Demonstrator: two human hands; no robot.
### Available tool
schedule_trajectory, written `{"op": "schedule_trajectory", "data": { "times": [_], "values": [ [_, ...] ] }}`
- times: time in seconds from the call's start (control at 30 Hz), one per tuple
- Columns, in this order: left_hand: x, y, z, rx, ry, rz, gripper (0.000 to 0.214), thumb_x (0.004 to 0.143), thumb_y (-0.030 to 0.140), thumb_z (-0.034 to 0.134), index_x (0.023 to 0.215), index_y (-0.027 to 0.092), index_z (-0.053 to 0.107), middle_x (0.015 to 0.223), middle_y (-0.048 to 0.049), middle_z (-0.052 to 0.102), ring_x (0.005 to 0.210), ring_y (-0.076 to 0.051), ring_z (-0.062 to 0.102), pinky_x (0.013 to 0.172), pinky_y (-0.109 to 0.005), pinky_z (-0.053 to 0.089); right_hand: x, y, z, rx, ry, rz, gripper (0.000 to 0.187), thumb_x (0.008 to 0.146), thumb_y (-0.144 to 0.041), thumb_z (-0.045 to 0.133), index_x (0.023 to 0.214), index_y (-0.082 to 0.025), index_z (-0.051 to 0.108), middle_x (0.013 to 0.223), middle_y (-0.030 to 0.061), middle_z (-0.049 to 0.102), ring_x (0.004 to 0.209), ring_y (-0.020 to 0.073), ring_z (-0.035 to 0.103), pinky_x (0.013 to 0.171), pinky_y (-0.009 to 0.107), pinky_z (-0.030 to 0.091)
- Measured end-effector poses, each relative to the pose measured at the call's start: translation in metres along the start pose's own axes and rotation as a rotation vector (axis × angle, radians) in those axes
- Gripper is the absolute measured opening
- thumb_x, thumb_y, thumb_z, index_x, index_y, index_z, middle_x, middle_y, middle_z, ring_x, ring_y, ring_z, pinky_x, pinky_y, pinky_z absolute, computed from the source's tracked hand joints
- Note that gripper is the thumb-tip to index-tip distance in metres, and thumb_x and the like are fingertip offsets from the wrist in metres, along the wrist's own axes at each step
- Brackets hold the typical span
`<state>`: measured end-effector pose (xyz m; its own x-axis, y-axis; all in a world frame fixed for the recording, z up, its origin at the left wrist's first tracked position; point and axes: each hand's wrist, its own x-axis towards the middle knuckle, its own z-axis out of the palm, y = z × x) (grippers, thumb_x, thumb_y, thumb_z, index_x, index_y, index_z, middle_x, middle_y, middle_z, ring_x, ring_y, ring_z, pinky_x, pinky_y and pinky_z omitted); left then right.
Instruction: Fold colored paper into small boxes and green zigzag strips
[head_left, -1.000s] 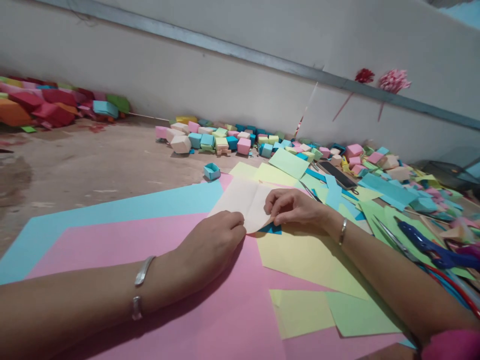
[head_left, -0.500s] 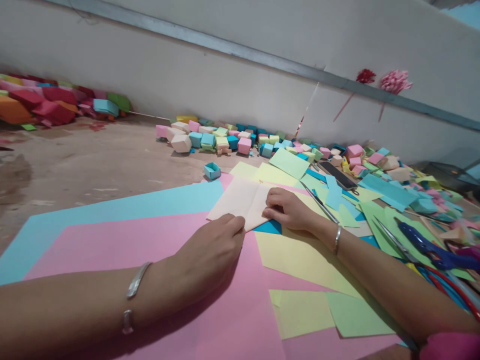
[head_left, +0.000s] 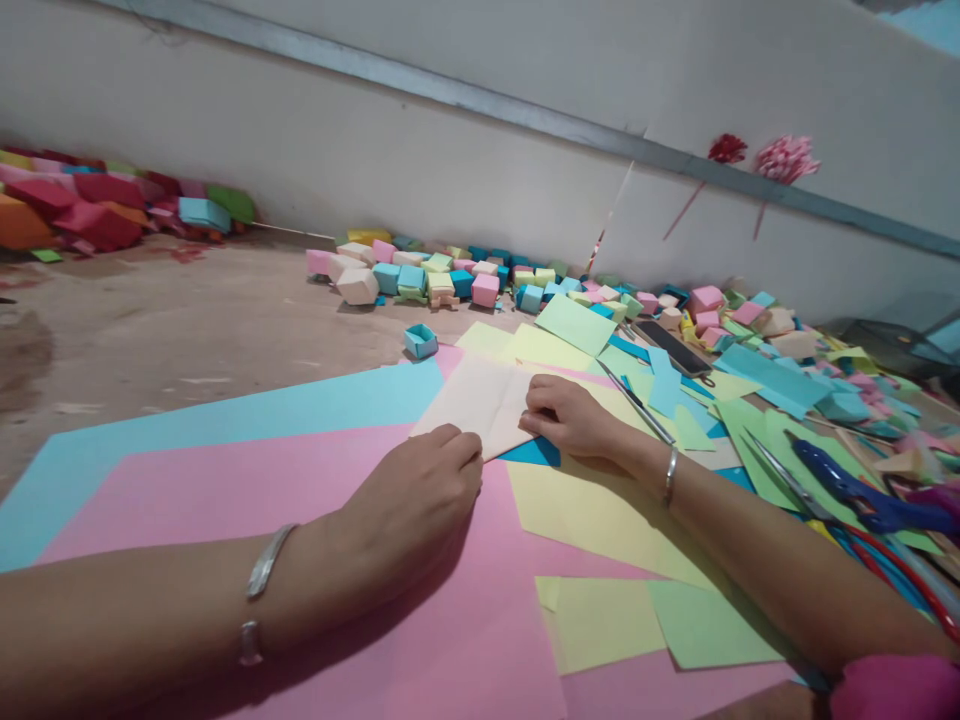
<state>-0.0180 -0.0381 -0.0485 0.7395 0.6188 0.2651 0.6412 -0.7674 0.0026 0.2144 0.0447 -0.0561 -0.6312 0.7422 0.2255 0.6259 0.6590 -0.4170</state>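
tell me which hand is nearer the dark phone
Right. The right hand is on the pale paper, left of the dark phone and nearer the camera; the left hand is at the paper's near edge, farther left.

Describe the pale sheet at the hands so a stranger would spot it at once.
Find the large pink sheet filling the lower middle of the picture. At its far edge, a smaller sheet lies between the left hand and the right hand, touched by both. Unlike the yellow paper nearby, it is cream-white with a visible crease.
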Motion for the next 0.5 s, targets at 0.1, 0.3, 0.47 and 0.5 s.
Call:
{"op": "schedule_trajectory", "data": {
  "times": [0.1, 0.3, 0.47, 0.5],
  "values": [
    [0.0001, -0.0001, -0.0005, -0.015, 0.015, 0.005, 0.027, 0.089, 0.006, 0.038, 0.077, 0.014, 0.061, 0.074, -0.0082, 0.06, 0.069, -0.018, 0.05, 0.069, -0.034, 0.045, 0.0005, -0.0008, -0.0005, -0.006, -0.005, 0.009, 0.034, 0.083, -0.02, 0.058, 0.057, -0.02, 0.036, 0.07, -0.0006, 0.043, 0.066, 0.0128, 0.042, 0.06, 0.027, 0.027],
    [0.0003, -0.0013, 0.0015, 0.017, 0.004, 0.025, 0.026, 0.088, 0.005, 0.038, 0.078, 0.013, 0.06, 0.075, -0.0086, 0.059, 0.066, -0.017, 0.048, 0.066, -0.033, 0.045, 0.0007, -0.0045, -0.0034, -0.013, -0.04, 0.02, 0.036, 0.084, -0.018, 0.058, 0.057, -0.019, 0.036, 0.07, -0.0011, 0.041, 0.067, 0.0123, 0.041, 0.059, 0.027, 0.026],
    [0.0019, -0.0017, 0.0051, 0.065, 0.02, 0.075, 0.024, 0.087, 0.003, 0.04, 0.085, 0.012, 0.061, 0.08, -0.0091, 0.061, 0.068, -0.018, 0.051, 0.067, -0.034, 0.046, 0.0012, -0.0088, -0.005, 0.006, -0.047, 0.058, 0.037, 0.084, -0.015, 0.058, 0.056, -0.019, 0.035, 0.07, -0.0017, 0.041, 0.064, 0.0108, 0.039, 0.058, 0.027, 0.025],
    [0.0024, -0.0019, 0.0049, 0.076, 0.014, 0.083, 0.023, 0.086, 0.003, 0.04, 0.084, 0.013, 0.061, 0.079, -0.009, 0.061, 0.069, -0.018, 0.052, 0.067, -0.034, 0.046, 0.0014, -0.0093, -0.0052, 0.007, -0.049, 0.062, 0.037, 0.084, -0.015, 0.058, 0.055, -0.019, 0.035, 0.07, -0.0017, 0.041, 0.064, 0.0108, 0.039, 0.059, 0.027, 0.025]
  ]
}}
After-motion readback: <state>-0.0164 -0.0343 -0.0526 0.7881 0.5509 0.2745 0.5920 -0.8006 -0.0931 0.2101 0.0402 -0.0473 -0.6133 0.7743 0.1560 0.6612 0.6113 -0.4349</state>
